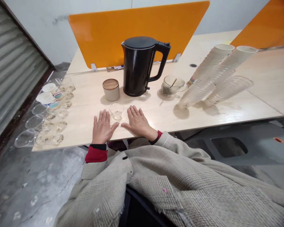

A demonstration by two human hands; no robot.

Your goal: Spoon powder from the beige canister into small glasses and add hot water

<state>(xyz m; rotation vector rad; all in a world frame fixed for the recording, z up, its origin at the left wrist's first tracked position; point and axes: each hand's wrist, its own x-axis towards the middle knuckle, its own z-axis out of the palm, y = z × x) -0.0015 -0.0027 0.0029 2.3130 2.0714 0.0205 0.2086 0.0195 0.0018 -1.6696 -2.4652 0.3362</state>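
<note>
Both hands lie flat and palm down on the pale wood-grain desk (85, 107) at the lower centre of the frame. The left hand (103, 127) and the right hand (138, 121) have their fingers relaxed and slightly spread, released and grasping nothing. Between them, with a thumb just beside it on each side, stands a small clear glass cup (116, 111), upright near the desk's front edge. Something pale seems to lie at its bottom, though it is too small to tell what. The cup looks light but brittle, and its smooth wall may be slippery, so a gentle pinch around the wall, clear of the thin rim, seems the surest hold. Just beyond it stand a lidded beige canister (111, 90) and a black electric kettle (137, 66), with a glass mug holding a spoon (171, 85) to the right of the kettle. Long stacks of plastic cups (210, 69) slant across the right of the frame, while rows of clear cups (49, 123) and two white paper cups (48, 94) crowd the left end of the desk. An orange divider panel (137, 31) rises behind the kettle at the top of the frame.
</note>
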